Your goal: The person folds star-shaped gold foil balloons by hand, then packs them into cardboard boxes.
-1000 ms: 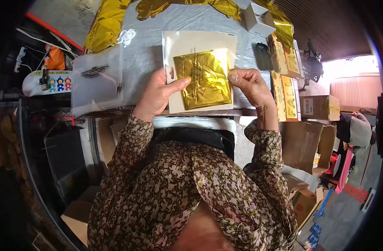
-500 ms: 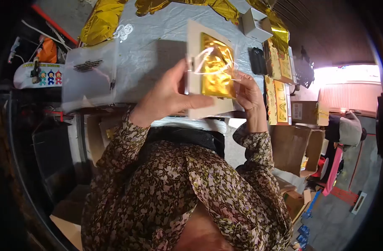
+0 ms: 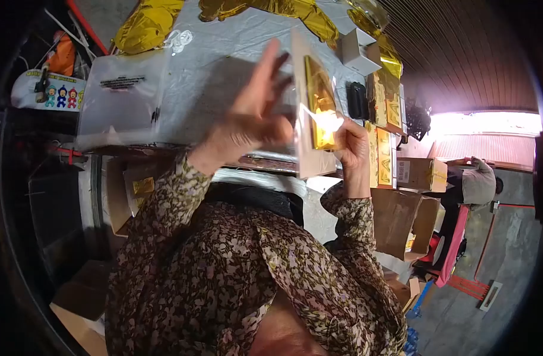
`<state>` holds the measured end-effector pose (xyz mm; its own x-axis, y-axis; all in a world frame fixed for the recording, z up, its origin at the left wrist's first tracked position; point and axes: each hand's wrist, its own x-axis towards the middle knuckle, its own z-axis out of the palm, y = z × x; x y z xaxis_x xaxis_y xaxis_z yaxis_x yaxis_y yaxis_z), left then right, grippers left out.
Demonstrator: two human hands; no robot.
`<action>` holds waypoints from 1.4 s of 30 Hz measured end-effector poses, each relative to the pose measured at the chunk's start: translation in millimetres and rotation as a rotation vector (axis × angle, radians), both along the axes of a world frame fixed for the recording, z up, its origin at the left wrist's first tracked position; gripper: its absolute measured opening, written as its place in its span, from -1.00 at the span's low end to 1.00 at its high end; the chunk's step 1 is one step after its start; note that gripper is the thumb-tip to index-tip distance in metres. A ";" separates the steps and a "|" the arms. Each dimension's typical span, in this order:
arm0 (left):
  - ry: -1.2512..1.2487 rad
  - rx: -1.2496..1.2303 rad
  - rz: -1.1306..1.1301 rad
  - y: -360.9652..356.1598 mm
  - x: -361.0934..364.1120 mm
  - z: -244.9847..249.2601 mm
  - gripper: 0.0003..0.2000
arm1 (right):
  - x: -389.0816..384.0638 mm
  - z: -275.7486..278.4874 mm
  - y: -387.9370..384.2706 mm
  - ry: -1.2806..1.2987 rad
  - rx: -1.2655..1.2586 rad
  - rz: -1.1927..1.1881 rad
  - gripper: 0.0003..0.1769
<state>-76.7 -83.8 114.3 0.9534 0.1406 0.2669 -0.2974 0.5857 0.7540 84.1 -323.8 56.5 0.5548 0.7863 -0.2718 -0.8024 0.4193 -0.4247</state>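
My right hand [image 3: 353,142] grips the right side of a clear plastic sleeve with a pale card [image 3: 300,65] and a folded gold foil packet [image 3: 317,89] against it. The sleeve stands nearly upright above the table's near edge, turned so that it looks narrow, with a bright glare on the foil. To its left, my left hand [image 3: 250,121] is open, fingers spread and a little smeared by motion, its thumb close by the sleeve's left edge. Beneath both hands lies the silvery-grey table cover [image 3: 224,44].
Clear plastic bags [image 3: 120,104] lie at the table's left, near a white cord [image 3: 179,41]. Gold foil [image 3: 146,26] lies along the back. A white box [image 3: 360,50], a black object [image 3: 357,99] and gold-lettered packs [image 3: 383,157] are at right. Another person [image 3: 478,184] is far right.
My left hand has let go of the sleeve and spread its fingers. In my right hand, the sleeve has shifted slightly right and turned more edge-on.
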 end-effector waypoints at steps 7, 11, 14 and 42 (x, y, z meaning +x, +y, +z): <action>0.129 -0.052 0.063 5.6 20.1 -10.5 0.15 | -11.0 13.5 17.5 0.167 0.127 0.143 -0.68; 0.097 -0.057 0.096 -2.3 20.3 -4.3 -0.12 | -11.4 4.6 20.0 0.280 0.261 0.164 -0.69; 0.086 0.013 0.126 -5.6 15.3 1.1 -0.11 | -7.9 -5.3 19.7 0.361 0.303 0.195 -0.72; 0.363 -0.348 0.024 6.2 -1.4 -47.7 -0.49 | -35.8 21.7 26.1 -0.608 -0.423 -0.106 -0.81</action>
<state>-78.1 -77.6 66.7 0.9715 0.1852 -0.1481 -0.0684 0.8168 0.5728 48.3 -297.7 78.1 0.7706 0.6167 -0.1608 -0.3394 0.1835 -0.9226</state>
